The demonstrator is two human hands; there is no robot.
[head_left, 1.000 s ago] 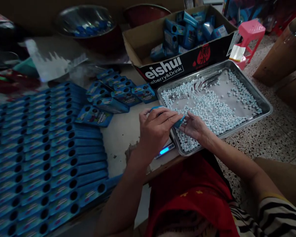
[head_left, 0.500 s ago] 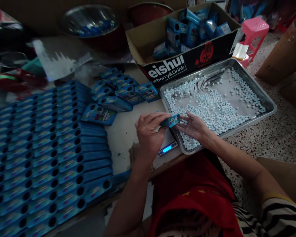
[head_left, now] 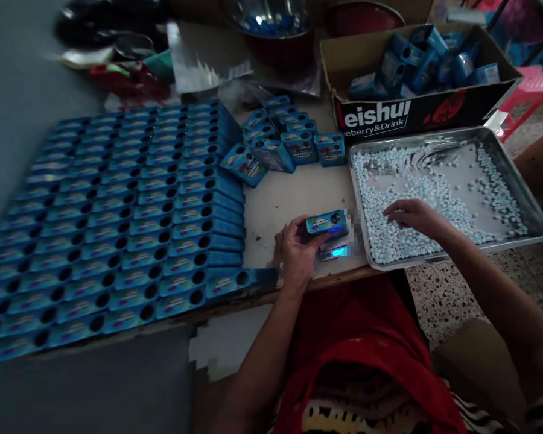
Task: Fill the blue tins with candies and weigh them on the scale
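Observation:
My left hand [head_left: 297, 247] grips a small blue candy box [head_left: 324, 223] lying on its side, with its round hole at the right end. The box is held just above a small digital scale [head_left: 328, 255] with a lit blue display, at the table's front edge. My right hand [head_left: 409, 216] hovers over or touches the small pale candies [head_left: 389, 238] spread in a metal tray [head_left: 438, 260]. Its fingers point left and down, slightly bent and apart, and no candy shows in them. Whether the fingertips touch the candies I cannot tell.
Tight rows of blue candy boxes [head_left: 158, 199] cover the table's left side. Several loose boxes [head_left: 297, 147] stand behind the scale. A cardboard carton [head_left: 375, 117] of blue boxes sits behind the tray. Metal bowl [head_left: 271, 18] at the back; pink stool [head_left: 531, 90] at right.
My view has swung left. The candy box has moved from beside my right hand to above the scale, its hole now showing. My right hand has turned from palm up to palm down over the candies.

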